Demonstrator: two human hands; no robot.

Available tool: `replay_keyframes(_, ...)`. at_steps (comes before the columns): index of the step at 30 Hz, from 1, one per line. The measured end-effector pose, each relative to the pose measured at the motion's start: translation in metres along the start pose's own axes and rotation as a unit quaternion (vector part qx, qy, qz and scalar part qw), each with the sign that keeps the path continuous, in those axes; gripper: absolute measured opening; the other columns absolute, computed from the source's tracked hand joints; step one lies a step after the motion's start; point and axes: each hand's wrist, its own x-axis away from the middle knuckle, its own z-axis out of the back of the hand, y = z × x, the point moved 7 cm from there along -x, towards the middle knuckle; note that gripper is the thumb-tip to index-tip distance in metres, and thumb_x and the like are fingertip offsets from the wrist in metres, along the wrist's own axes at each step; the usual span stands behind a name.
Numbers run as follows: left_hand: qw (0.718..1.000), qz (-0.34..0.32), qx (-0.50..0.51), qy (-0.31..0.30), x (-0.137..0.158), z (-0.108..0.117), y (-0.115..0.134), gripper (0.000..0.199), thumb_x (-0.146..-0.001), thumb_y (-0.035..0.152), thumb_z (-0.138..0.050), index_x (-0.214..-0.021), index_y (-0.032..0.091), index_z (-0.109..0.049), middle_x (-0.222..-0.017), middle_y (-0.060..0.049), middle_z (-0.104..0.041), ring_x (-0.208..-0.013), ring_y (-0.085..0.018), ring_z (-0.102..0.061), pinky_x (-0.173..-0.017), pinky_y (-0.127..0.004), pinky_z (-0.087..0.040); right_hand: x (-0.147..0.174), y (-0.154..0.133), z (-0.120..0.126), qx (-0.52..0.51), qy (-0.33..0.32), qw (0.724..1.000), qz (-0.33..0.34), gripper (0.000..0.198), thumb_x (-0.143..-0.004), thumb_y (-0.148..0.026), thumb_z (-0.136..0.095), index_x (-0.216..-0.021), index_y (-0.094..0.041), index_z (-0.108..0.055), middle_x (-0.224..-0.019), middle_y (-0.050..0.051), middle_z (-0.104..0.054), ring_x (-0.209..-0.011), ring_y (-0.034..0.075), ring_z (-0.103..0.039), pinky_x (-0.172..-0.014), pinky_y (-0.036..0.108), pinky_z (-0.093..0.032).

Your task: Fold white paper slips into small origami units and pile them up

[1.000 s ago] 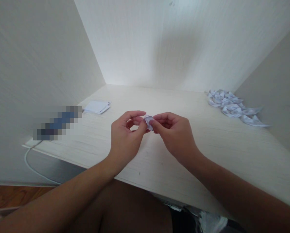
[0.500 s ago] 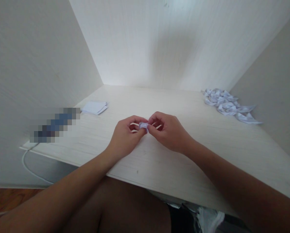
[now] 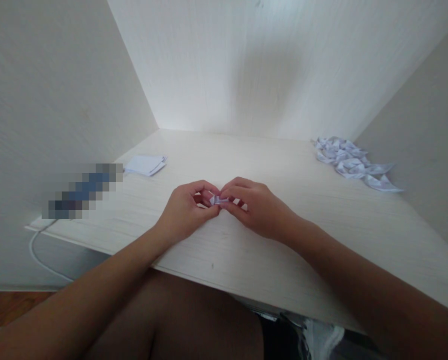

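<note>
A small folded piece of white paper is pinched between my two hands, just above the middle of the table. My left hand grips its left side between thumb and fingers. From the other side, my right hand closes on it with bent fingers, the fingertips of both hands meeting over it. Fingers cover much of the paper, so its full shape is hidden.
On the pale table, a small stack of white paper sheets lies at the left. A heap of folded white paper pieces lies at the back right. A pixelated object with a white cable is at the left edge. Walls enclose three sides.
Both hands have shifted slightly left with the paper. It has turned between the fingers and shows a flatter, more angular shape; the right fingers now reach further over it.
</note>
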Motion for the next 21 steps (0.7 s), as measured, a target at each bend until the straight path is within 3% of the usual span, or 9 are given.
replay_keyframes(5, 1.0, -0.003, 0.016, 0.008, 0.001, 0.0, -0.001, 0.017, -0.069, 0.022, -0.079, -0.084, 0.019, -0.071, -0.073, 0.002, -0.065, -0.062, -0.012, -0.062, -0.063, -0.025, -0.057, 0.0, -0.008, -0.003, 0.042, -0.002, 0.999, 0.02, 0.018, -0.101, -0.015, -0.051, -0.098, -0.016, -0.069, -0.116, 0.014, -0.066, -0.099, 0.022, -0.066, -0.09, 0.038, -0.054)
replay_keyframes(10, 0.999, -0.001, 0.032, 0.023, 0.002, -0.003, 0.001, 0.017, -0.068, 0.023, -0.082, -0.081, 0.019, -0.071, -0.071, 0.002, -0.065, -0.06, -0.01, -0.061, -0.062, -0.023, -0.057, -0.001, -0.006, -0.006, 0.036, 0.011, 0.999, -0.01, 0.016, -0.102, -0.015, -0.047, -0.096, -0.016, -0.061, -0.112, 0.014, -0.063, -0.102, 0.022, -0.063, -0.091, 0.037, -0.052)
replay_keyframes(16, 0.996, 0.026, 0.077, 0.041, 0.002, -0.004, -0.005, 0.025, -0.064, 0.023, -0.088, -0.082, 0.018, -0.072, -0.077, 0.001, -0.068, -0.062, -0.01, -0.062, -0.063, -0.023, -0.058, -0.001, -0.002, -0.005, 0.019, 0.041, 0.998, -0.036, 0.014, -0.1, -0.014, -0.046, -0.091, -0.018, -0.057, -0.1, 0.009, -0.061, -0.09, 0.019, -0.058, -0.084, 0.035, -0.047)
replay_keyframes(21, 0.982, 0.074, 0.172, 0.019, 0.004, -0.013, -0.015, 0.028, -0.071, 0.029, -0.088, -0.089, 0.018, -0.069, -0.08, 0.001, -0.069, -0.07, -0.013, -0.072, -0.073, -0.028, -0.063, 0.0, 0.004, -0.003, 0.018, 0.069, 0.996, -0.058, 0.014, -0.099, -0.016, -0.049, -0.089, -0.018, -0.057, -0.093, 0.007, -0.062, -0.084, 0.018, -0.056, -0.078, 0.031, -0.043)
